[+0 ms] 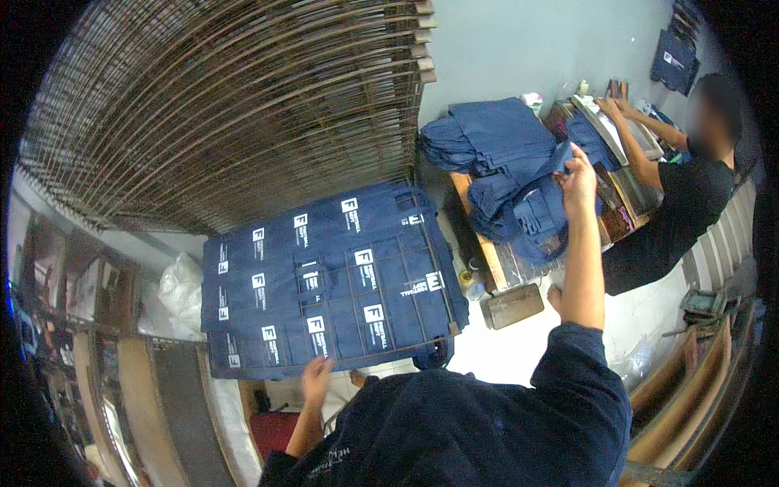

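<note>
My right hand (579,183) is raised over the work table at the right, its fingers closed on the corner of a navy fabric piece (558,161). That piece lifts away from a heap of loose navy fabric (531,213) below it. My left hand (316,378) is low at the near edge of a wire drying rack (381,355), with its fingers loosely apart and nothing visible in them. Across the rack lie navy fabric pieces (280,312) in rows, with white printed marks facing up.
Behind the rack, a tall stack of wire racks (268,105) leans over it. Folded navy fabric (499,130) is piled on the table's far side. At right, a co-worker (690,187) handles a framed screen (608,130). A brown tray (513,306) lies on the floor.
</note>
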Motion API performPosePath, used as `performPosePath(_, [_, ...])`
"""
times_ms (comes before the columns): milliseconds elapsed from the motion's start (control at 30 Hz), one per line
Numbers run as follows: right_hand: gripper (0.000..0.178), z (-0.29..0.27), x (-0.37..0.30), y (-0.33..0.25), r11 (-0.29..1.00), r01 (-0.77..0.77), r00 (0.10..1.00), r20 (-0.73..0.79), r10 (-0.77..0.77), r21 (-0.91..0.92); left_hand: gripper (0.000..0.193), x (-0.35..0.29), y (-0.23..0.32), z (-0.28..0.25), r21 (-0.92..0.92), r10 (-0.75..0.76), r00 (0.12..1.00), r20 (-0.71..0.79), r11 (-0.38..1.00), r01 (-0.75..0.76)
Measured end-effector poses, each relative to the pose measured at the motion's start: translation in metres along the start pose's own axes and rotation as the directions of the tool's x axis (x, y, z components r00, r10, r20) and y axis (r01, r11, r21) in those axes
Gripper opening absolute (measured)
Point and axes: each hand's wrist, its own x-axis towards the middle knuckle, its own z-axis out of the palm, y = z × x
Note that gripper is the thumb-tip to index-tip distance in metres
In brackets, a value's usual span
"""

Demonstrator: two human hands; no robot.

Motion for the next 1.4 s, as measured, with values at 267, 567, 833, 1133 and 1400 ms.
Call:
performPosePath(267, [0.062,0.038,-0.101,-0.108,0.995,-0.096,0.793,0.601,0.098,-0.036,0.119,-0.023,0.203,0.230,-0.164,0.415,-0.003,0.910,0.365,0.917])
performPosePath(567, [0.064,-0.030,-0.156,-0.057,0.917,-0.391,0.823,0.416,0.387,-0.079,0.062,0.025,0.281,0.172,-0.693,0.290,0.642,0.710,0.453,0.561])
performPosePath(833, [0.067,-0.105,-0.250,0.128,0.614,-0.742,0.488,0.413,0.769,-0.267,0.052,0.051,0.227,0.055,-0.799,0.142,0.897,0.419,0.527,0.290])
performPosePath(1133, [0.021,0.070,-0.191,0.185,0.722,-0.404,0.649,0.380,0.659,-0.561,0.044,0.114,0.130,-0.061,-0.787,-0.143,0.976,0.167,0.577,0.219])
performPosePath(1400, [0.029,0.199,-0.154,0.239,0.641,-0.163,0.623,0.426,0.657,-0.750,0.022,0.167,0.032,-0.106,-0.914,-0.237,0.971,-0.007,0.395,0.090])
